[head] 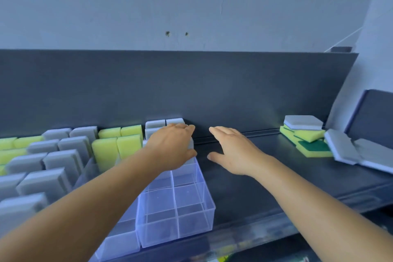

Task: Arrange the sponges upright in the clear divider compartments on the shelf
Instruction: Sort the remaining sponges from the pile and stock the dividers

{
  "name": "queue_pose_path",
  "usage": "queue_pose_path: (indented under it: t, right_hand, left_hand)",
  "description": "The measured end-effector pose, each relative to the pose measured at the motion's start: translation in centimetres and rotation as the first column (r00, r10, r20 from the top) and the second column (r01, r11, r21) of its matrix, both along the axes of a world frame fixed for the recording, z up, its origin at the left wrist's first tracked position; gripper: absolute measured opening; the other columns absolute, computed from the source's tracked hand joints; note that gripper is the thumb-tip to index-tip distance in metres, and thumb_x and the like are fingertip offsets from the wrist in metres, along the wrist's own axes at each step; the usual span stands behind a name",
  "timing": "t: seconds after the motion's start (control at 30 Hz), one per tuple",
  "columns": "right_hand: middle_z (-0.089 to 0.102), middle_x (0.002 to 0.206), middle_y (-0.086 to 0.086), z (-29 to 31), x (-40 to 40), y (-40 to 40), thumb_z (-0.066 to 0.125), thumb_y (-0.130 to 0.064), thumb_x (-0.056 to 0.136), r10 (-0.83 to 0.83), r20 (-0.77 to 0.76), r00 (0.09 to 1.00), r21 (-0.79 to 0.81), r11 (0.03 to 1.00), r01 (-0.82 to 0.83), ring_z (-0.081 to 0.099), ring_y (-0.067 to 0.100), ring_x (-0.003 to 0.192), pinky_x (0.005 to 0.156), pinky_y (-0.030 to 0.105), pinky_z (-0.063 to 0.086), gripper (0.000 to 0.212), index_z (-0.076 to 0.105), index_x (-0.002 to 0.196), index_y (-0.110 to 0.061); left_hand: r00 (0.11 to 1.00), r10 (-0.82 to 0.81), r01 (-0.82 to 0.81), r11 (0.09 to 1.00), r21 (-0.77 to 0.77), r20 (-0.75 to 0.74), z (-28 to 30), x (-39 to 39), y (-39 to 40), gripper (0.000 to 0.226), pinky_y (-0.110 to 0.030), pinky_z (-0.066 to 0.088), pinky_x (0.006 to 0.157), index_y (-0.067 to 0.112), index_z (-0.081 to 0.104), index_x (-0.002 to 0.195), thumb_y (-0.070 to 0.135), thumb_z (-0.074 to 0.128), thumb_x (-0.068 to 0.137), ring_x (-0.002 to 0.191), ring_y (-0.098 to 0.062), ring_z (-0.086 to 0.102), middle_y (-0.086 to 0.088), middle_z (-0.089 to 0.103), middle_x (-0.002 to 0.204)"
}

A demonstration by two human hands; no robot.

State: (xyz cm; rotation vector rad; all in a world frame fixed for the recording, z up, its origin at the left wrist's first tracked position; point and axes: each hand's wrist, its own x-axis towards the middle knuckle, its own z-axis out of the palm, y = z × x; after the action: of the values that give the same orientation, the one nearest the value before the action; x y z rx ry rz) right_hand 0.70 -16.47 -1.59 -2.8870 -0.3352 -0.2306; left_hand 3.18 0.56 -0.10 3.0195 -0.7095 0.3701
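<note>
A clear divider box (209, 206) stands on the dark shelf (265, 176); its front compartments hold nothing. Two grey sponges (164, 123) stand upright in its rear cells. My left hand (172, 147) lies over the row in front of them, fingers on top and thumb at the side of a grey sponge (192, 143) set in a cell. My right hand (231, 151) hovers just right of the box, fingers spread, holding nothing. To the left, yellow sponges (116, 148) and grey sponges (61, 159) stand upright in more dividers.
At the shelf's right end lies a loose pile of yellow-green sponges (308, 136) with a grey one (303, 121) on top, and flat grey sponges (344, 149) beside it. A dark back panel (191, 87) rises behind the shelf. A lower shelf shows dimly below.
</note>
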Motion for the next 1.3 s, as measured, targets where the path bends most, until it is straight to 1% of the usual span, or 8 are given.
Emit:
queue_pose_path:
  t: [0.23, 0.43, 0.57, 0.67, 0.97, 1.17, 1.23, 1.3]
  right_hand:
    - [0.016, 0.159, -0.005, -0.5, -0.7, -8.4, 0.049, -0.045, 0.093, -0.114, 0.013, 0.993, -0.03, 0.993, 0.115, 0.012, 0.015, 0.146, 0.116, 0.032, 0.016, 0.069, 0.02, 0.151, -0.02]
    - [0.02, 0.157, -0.005, -1.0, -0.2, -17.2, 0.05, -0.045, 0.093, -0.184, -0.012, 0.983, -0.042, 0.982, 0.183, 0.017, 0.015, 0.144, 0.116, 0.031, 0.019, 0.066, 0.024, 0.149, -0.021]
    - [0.022, 0.156, -0.005, -1.3, 0.7, -23.4, 0.047, -0.042, 0.094, -0.245, -0.032, 0.969, -0.025, 0.969, 0.244, 0.018, 0.016, 0.144, 0.115, 0.031, 0.018, 0.063, 0.024, 0.15, -0.022]
    - [0.027, 0.153, -0.005, -1.5, 1.4, -27.6, 0.047, -0.037, 0.095, -0.287, -0.032, 0.957, -0.021, 0.958, 0.287, 0.023, 0.018, 0.141, 0.113, 0.031, 0.022, 0.06, 0.026, 0.148, -0.022]
    - [0.019, 0.155, -0.001, -2.5, 3.1, -36.4, 0.053, -0.04, 0.092, -0.437, -0.139, 0.888, 0.094, 0.887, 0.452, 0.03, 0.034, 0.135, 0.109, 0.043, 0.032, 0.075, 0.008, 0.151, -0.029]
    - [0.023, 0.153, 0.003, -3.0, 4.9, -38.3, 0.056, -0.043, 0.09, -0.426, -0.249, 0.87, 0.155, 0.869, 0.469, 0.037, 0.03, 0.134, 0.105, 0.042, 0.038, 0.078, 0.008, 0.15, -0.029]
    - [0.023, 0.153, 0.003, -3.1, 5.4, -38.4, 0.056, -0.044, 0.09, -0.402, -0.257, 0.879, 0.175, 0.875, 0.452, 0.037, 0.028, 0.134, 0.105, 0.039, 0.038, 0.077, 0.011, 0.15, -0.027]
    - [0.026, 0.152, 0.002, -3.3, 5.7, -38.2, 0.057, -0.045, 0.089, -0.376, -0.248, 0.893, 0.175, 0.889, 0.423, 0.038, 0.026, 0.133, 0.104, 0.036, 0.037, 0.076, 0.016, 0.15, -0.025]
  left_hand:
    - [0.994, -0.109, 0.109, 0.994, -0.005, -0.012, -0.4, 0.2, -7.9, 0.053, -0.036, 0.04, 0.103, 0.015, 0.042, 0.134, 0.045, 0.049, 0.092, 0.128, -0.022, 0.043, -0.002, 0.05, 0.136]
    - [0.985, -0.167, 0.165, 0.986, -0.031, -0.045, -0.7, 1.7, -16.7, 0.053, -0.036, 0.04, 0.104, 0.016, 0.039, 0.137, 0.045, 0.047, 0.093, 0.129, -0.02, 0.043, -0.001, 0.048, 0.138]
    - [0.977, -0.204, 0.201, 0.979, -0.047, -0.067, -1.5, 3.1, -22.8, 0.058, -0.034, 0.039, 0.104, 0.019, 0.03, 0.144, 0.044, 0.046, 0.095, 0.131, -0.02, 0.04, 0.0, 0.043, 0.144]
    - [0.97, -0.229, 0.226, 0.973, -0.043, -0.084, -2.2, 4.2, -27.0, 0.064, -0.034, 0.033, 0.108, 0.021, 0.021, 0.15, 0.043, 0.046, 0.096, 0.137, -0.02, 0.035, 0.001, 0.034, 0.151]
    - [0.969, -0.224, 0.223, 0.975, -0.02, -0.104, -3.2, 9.2, -36.7, 0.069, -0.036, 0.024, 0.114, 0.02, 0.014, 0.152, 0.043, 0.047, 0.095, 0.142, -0.021, 0.025, 0.002, 0.022, 0.157]
    - [0.975, -0.185, 0.194, 0.979, 0.059, -0.125, -3.4, 12.4, -39.7, 0.062, -0.037, 0.019, 0.115, 0.017, 0.028, 0.148, 0.045, 0.046, 0.094, 0.145, -0.022, 0.017, -0.001, 0.017, 0.158]
    - [0.974, -0.185, 0.19, 0.981, 0.029, -0.132, -3.4, 12.9, -40.0, 0.055, -0.037, 0.023, 0.112, 0.015, 0.04, 0.138, 0.045, 0.047, 0.093, 0.142, -0.022, 0.023, -0.002, 0.028, 0.152]
    - [0.976, -0.189, 0.19, 0.982, -0.007, -0.11, -3.5, 13.3, -40.1, 0.045, -0.036, 0.031, 0.105, 0.014, 0.051, 0.121, 0.047, 0.049, 0.091, 0.132, -0.023, 0.036, -0.002, 0.043, 0.136]
